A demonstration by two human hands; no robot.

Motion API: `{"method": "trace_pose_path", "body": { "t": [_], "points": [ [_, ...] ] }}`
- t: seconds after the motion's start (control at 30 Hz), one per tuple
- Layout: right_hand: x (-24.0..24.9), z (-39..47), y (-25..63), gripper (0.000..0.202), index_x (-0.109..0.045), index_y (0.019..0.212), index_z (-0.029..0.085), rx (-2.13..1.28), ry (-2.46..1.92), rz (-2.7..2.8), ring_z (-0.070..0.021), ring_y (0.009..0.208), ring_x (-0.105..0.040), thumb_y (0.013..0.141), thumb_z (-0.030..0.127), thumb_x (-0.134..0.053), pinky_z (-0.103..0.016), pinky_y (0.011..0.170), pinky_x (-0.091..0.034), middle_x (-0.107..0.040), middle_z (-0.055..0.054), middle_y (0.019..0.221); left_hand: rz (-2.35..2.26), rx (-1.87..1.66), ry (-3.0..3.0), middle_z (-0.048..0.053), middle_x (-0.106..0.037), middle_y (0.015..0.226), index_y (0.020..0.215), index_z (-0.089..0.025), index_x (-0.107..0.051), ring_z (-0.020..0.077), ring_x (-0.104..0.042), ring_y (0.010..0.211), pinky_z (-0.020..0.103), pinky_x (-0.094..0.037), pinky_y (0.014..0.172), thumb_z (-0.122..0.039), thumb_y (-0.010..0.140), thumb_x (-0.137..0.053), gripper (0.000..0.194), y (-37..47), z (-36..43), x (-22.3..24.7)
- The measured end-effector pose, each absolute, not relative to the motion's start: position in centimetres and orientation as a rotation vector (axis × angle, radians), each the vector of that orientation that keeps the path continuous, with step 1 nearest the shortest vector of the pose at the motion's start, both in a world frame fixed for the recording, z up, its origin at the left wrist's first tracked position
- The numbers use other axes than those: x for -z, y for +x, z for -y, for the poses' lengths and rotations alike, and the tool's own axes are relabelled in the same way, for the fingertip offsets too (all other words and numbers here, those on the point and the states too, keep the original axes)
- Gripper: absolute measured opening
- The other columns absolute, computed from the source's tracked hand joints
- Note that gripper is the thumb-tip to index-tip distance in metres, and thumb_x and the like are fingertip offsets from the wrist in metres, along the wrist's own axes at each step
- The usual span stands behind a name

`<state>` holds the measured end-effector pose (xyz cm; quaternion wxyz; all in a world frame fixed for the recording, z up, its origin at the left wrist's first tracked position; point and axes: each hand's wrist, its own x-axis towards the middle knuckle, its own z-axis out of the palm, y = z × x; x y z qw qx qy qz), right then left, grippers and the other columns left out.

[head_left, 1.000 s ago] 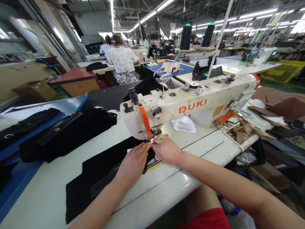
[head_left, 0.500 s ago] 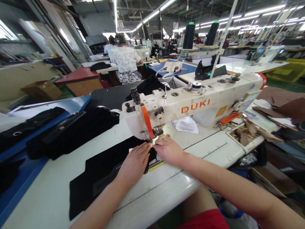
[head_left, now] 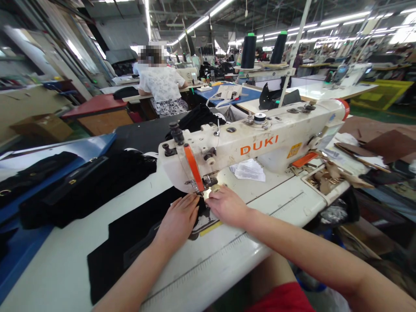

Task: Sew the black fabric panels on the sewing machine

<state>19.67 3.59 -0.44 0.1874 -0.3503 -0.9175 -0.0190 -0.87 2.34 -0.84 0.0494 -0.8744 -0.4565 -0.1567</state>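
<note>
My left hand (head_left: 179, 219) lies flat, fingers stretched out, on black fabric (head_left: 130, 227) on the sewing machine's bed. Its fingertips are beside the needle area. My right hand (head_left: 227, 207) is on the other side of the needle area, its fingers bent and pressed together. Whatever is between those fingers is hidden. The white sewing machine (head_left: 227, 147) with an orange guard (head_left: 194, 168) stands over the fingertips of both hands. The stitching point itself is mostly covered by the hands and the machine head.
Black sewn pieces (head_left: 81, 186) lie in a pile at left. White paper labels (head_left: 248, 170) sit under the machine arm. A tray (head_left: 328, 180) of small metal parts is at right. Black thread cones (head_left: 248, 51) stand behind. Another person (head_left: 160, 84) sits farther back.
The view has turned slightly, so everything sits a little farther left. A small gap has opened between my two hands, with my right fingers slightly farther from the left ones.
</note>
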Motion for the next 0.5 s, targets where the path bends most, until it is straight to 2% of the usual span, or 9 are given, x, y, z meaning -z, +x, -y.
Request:
{"method": "trace_pose_path", "body": {
  "t": [0.17, 0.27, 0.37, 0.43, 0.5],
  "points": [
    [0.4, -2.9, 20.2, 0.017, -0.067, 0.082, 0.015, 0.035, -0.944, 2.505, -0.0210, 0.083, -0.050, 0.091, 0.015, -0.053, -0.035, 0.080, -0.038, -0.063, -0.007, 0.082, 1.431, 0.389, -2.691, 0.010, -0.062, 0.132, 0.130, -0.018, -0.058, 0.0228, -0.055, 0.125, 0.044, -0.045, 0.104, -0.025, 0.096, -0.037, 0.040, -1.9, 1.1, 0.5],
    [0.5, -2.6, 20.4, 0.015, -0.067, 0.082, 0.015, 0.017, -0.897, 2.466, -0.0207, 0.082, -0.049, 0.089, 0.014, -0.054, -0.035, 0.078, -0.039, -0.063, -0.007, 0.082, 1.442, 0.373, -2.664, 0.009, -0.056, 0.139, 0.137, -0.021, -0.050, 0.0229, -0.046, 0.133, 0.046, -0.038, 0.110, -0.029, 0.096, -0.040, 0.043, -2.8, 3.8, -0.5],
    [0.5, -2.5, 20.5, 0.015, -0.068, 0.083, 0.016, 0.009, -0.861, 2.443, -0.0205, 0.082, -0.049, 0.088, 0.012, -0.054, -0.034, 0.078, -0.040, -0.063, -0.007, 0.082, 1.510, 0.447, -2.479, 0.014, -0.041, 0.150, 0.149, -0.018, -0.032, 0.0284, -0.035, 0.140, 0.051, -0.032, 0.112, -0.042, 0.092, -0.047, 0.063, -4.2, 6.6, -1.8],
    [0.5, -2.3, 20.6, 0.016, -0.068, 0.084, 0.016, -0.004, -0.849, 2.425, -0.0207, 0.083, -0.050, 0.088, 0.013, -0.054, -0.034, 0.079, -0.041, -0.063, -0.007, 0.082, 1.537, 0.429, -2.399, 0.015, -0.036, 0.153, 0.152, -0.018, -0.021, 0.0323, -0.036, 0.140, 0.052, -0.037, 0.109, -0.053, 0.085, -0.054, 0.082, -5.8, 8.6, -2.1],
    [0.6, -2.0, 20.7, 0.017, -0.068, 0.085, 0.016, -0.016, -0.839, 2.403, -0.0208, 0.084, -0.051, 0.089, 0.013, -0.053, -0.034, 0.079, -0.042, -0.063, -0.007, 0.082, 1.519, 0.317, -2.424, 0.013, -0.043, 0.149, 0.151, -0.022, -0.025, 0.0328, -0.046, 0.132, 0.048, -0.047, 0.101, -0.054, 0.080, -0.058, 0.084, -8.0, 10.7, -1.6]
  ]
}}
